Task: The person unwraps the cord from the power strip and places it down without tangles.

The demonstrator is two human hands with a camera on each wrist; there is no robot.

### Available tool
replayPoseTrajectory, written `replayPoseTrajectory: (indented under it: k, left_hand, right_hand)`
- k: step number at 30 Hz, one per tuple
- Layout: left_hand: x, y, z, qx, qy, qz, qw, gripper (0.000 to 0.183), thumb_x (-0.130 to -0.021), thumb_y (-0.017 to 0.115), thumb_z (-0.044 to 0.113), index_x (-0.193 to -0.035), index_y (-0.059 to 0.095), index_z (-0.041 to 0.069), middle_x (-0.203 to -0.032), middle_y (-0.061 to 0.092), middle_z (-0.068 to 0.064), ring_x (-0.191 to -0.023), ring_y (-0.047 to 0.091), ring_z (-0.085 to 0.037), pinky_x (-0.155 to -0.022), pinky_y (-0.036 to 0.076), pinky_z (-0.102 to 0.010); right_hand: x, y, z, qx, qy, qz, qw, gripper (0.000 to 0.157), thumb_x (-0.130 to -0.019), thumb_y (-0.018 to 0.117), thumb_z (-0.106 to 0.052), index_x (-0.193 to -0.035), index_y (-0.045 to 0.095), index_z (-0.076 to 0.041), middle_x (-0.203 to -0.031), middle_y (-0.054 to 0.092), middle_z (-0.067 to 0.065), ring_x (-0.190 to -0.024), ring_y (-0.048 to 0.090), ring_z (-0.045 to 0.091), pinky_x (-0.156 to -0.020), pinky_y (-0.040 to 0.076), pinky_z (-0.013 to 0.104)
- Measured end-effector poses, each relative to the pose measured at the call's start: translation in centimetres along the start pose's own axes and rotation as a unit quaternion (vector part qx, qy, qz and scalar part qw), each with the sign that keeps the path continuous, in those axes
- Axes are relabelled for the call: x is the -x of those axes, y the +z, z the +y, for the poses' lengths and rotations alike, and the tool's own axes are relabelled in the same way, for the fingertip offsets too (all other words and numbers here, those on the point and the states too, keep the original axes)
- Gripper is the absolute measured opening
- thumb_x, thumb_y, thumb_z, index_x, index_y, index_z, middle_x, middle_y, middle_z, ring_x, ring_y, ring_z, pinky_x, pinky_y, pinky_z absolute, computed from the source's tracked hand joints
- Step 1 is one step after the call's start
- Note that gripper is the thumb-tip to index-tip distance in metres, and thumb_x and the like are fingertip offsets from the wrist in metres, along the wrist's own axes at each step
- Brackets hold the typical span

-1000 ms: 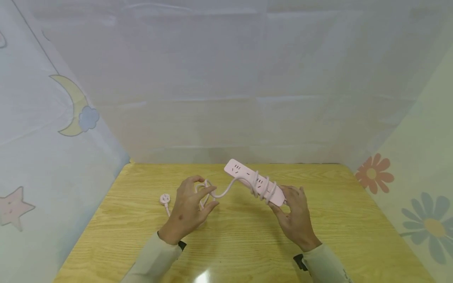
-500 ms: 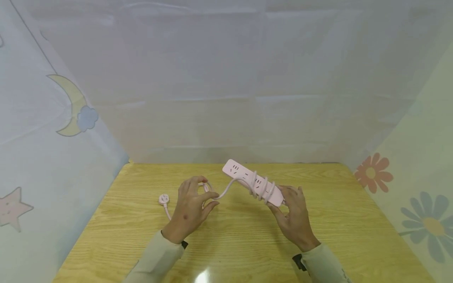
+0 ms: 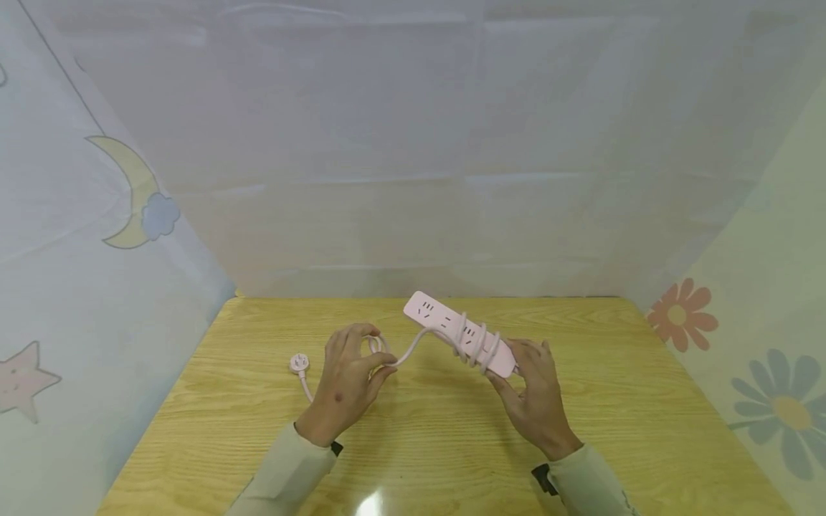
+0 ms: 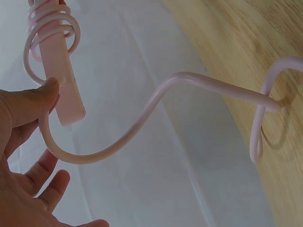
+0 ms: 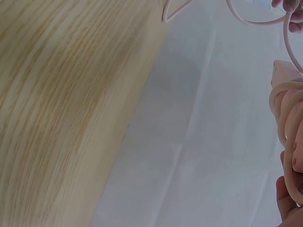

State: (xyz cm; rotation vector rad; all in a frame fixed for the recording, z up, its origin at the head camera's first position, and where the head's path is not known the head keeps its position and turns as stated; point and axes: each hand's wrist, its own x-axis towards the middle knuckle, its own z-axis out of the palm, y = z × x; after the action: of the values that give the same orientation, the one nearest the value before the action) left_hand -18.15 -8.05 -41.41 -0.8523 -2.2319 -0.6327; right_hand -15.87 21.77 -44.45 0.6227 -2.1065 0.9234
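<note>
Rightward, slightly, the left hand (image 3: 348,374) had shifted, pinching the cord (image 4: 90,159); the right hand (image 3: 535,394) gripped the near right end of the power strip (image 3: 470,334).

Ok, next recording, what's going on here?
A person is handling a pink power strip above a wooden table. The right hand grips one end and holds the strip tilted. The cord is wound in a few turns around the half nearer that hand. The left hand pinches the cord between thumb and finger, with a slack curve running to the strip. The rest is not wound on, and the plug lies beyond the left hand.
</note>
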Motion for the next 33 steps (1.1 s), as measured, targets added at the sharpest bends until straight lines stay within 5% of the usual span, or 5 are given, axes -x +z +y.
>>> replayPoseTrajectory:
  k: [9,18,26,33]
  left_hand:
    - [0.23,-0.09,0.05,-0.005,0.000,-0.010,0.9999,0.014,-0.074,0.089,0.013,-0.085,0.079,0.014,-0.115,0.059,-0.013,-0.111,0.052,-0.033,-0.091,0.039,-0.056]
    - [0.53,-0.07,0.03,0.001,-0.008,-0.018,0.9998,0.014,-0.075,0.088,0.015,-0.085,0.078,0.014,-0.116,0.058,-0.015,-0.112,0.051,-0.036,-0.093,0.037,-0.059]
    - [0.76,-0.07,0.12,0.004,-0.027,-0.031,0.9991,0.014,-0.075,0.088,0.013,-0.085,0.079,0.015,-0.116,0.058,-0.015,-0.116,0.051,-0.038,-0.098,0.032,-0.070]
    - [1.02,-0.09,-0.05,-0.002,-0.025,-0.034,0.9991,0.012,-0.077,0.087,0.015,-0.086,0.079,0.017,-0.116,0.058,-0.014,-0.116,0.051,-0.038,-0.099,0.032,-0.071]
  right_hand:
    - [0.07,0.08,-0.15,0.004,-0.006,0.001,1.000,0.058,-0.076,0.079,-0.001,-0.131,0.058,0.002,-0.120,0.062,0.020,-0.117,0.051,0.043,-0.101,0.010,0.081]
    - [0.24,0.25,0.14,-0.004,-0.011,0.005,1.000,0.053,-0.099,0.060,-0.039,-0.132,0.058,0.002,-0.121,0.062,0.021,-0.117,0.050,0.045,-0.101,0.010,0.081]
    - [0.31,0.15,0.02,-0.009,-0.001,-0.001,1.000,0.049,-0.092,0.071,-0.021,-0.133,0.057,0.002,-0.122,0.061,0.020,-0.118,0.049,0.044,-0.103,0.010,0.080]
    - [0.29,0.22,-0.13,-0.011,-0.006,0.002,1.000,0.056,-0.100,0.057,-0.043,-0.132,0.057,0.003,-0.121,0.061,0.022,-0.118,0.048,0.045,-0.102,0.010,0.081]
